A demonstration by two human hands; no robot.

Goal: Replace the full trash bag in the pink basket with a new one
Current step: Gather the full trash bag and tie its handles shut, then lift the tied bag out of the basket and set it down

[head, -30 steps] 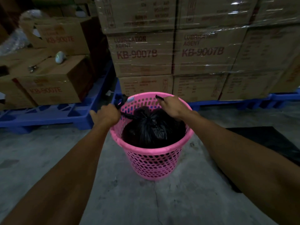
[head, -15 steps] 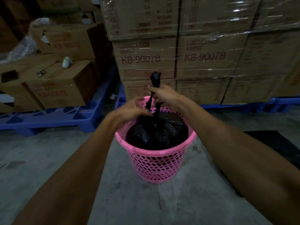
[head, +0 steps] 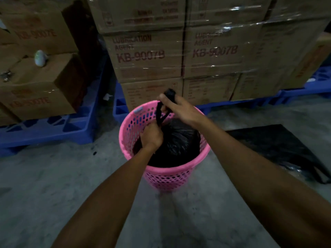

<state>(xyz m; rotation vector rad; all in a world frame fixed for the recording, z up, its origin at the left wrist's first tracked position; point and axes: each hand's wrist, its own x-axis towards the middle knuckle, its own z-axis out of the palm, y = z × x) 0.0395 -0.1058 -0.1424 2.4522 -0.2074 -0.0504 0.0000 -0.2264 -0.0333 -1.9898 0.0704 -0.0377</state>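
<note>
A pink perforated basket (head: pixel 166 173) stands on the concrete floor in the middle of the head view. Inside it sits a full black trash bag (head: pixel 180 142), its top gathered into two twisted strands. My right hand (head: pixel 176 109) is closed on the upper ends of those strands above the basket's far rim. My left hand (head: pixel 152 136) grips the bag's neck lower down, inside the basket. A flat black bag (head: pixel 274 149) lies spread on the floor to the right.
Shrink-wrapped cardboard boxes (head: pixel 143 56) are stacked on blue pallets (head: pixel 53 127) just behind the basket and to the left. A pale bulb-like object (head: pixel 40 57) rests on a left box. Bare concrete floor (head: pixel 53 176) lies in front.
My hands went from opposite sides of the rim to the bag's top, gathering it upward. My left hand has since dropped lower onto the neck while the right holds the strand ends.
</note>
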